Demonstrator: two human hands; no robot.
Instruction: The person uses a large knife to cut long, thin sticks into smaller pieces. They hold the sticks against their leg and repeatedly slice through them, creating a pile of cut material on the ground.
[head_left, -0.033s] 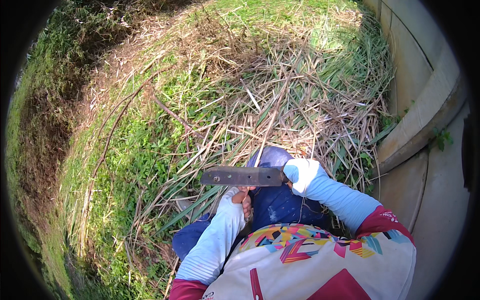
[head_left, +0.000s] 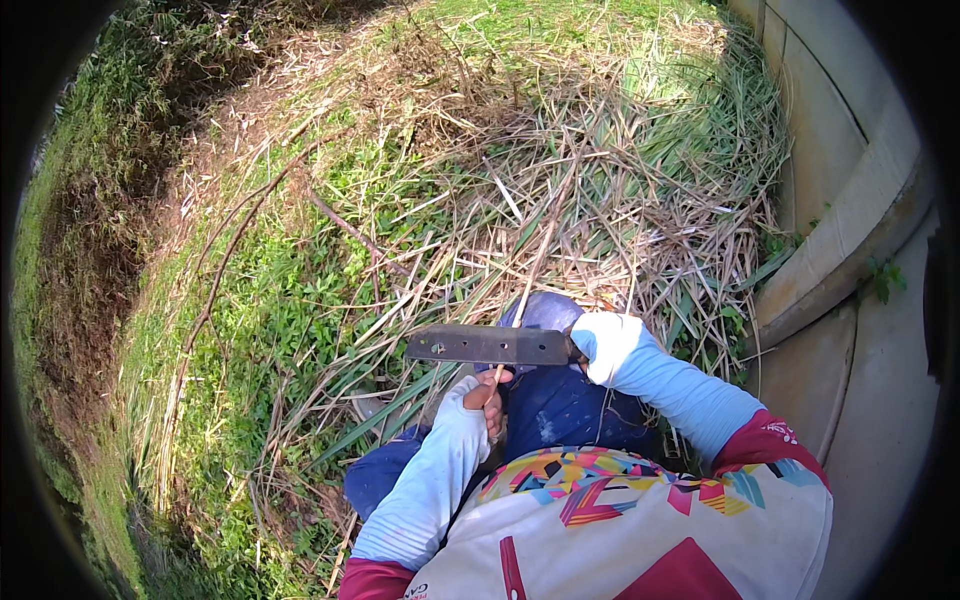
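In my right hand point(head_left: 598, 342), its back covered by a pale blue sleeve, is a cleaver-like knife point(head_left: 482, 345) with a dark, broad blade and several small holes. Its handle is mostly hidden by the hand. The blade points left, nearly level, and lies across a thin pale stalk point(head_left: 528, 285) in front of my knees. My left hand point(head_left: 488, 398), fingers bare below a white cuff, is closed round the stalk's near end just below the blade. From there the stalk runs up and away into the cut grass. Whether the edge touches the stalk I cannot tell.
Dry and green cut grass point(head_left: 640, 190) lies in a heap ahead. Low green plants point(head_left: 310, 310) and a bent brown branch point(head_left: 235, 240) are on the left. A concrete wall point(head_left: 830, 130) with a projecting ledge point(head_left: 850, 240) runs along the right. My blue-trousered knees point(head_left: 560, 400) are bent beneath the hands.
The blade has shifted slightly: its left end is a little higher and it is tilted differently over the stalk. My left hand has barely moved and keeps its hold.
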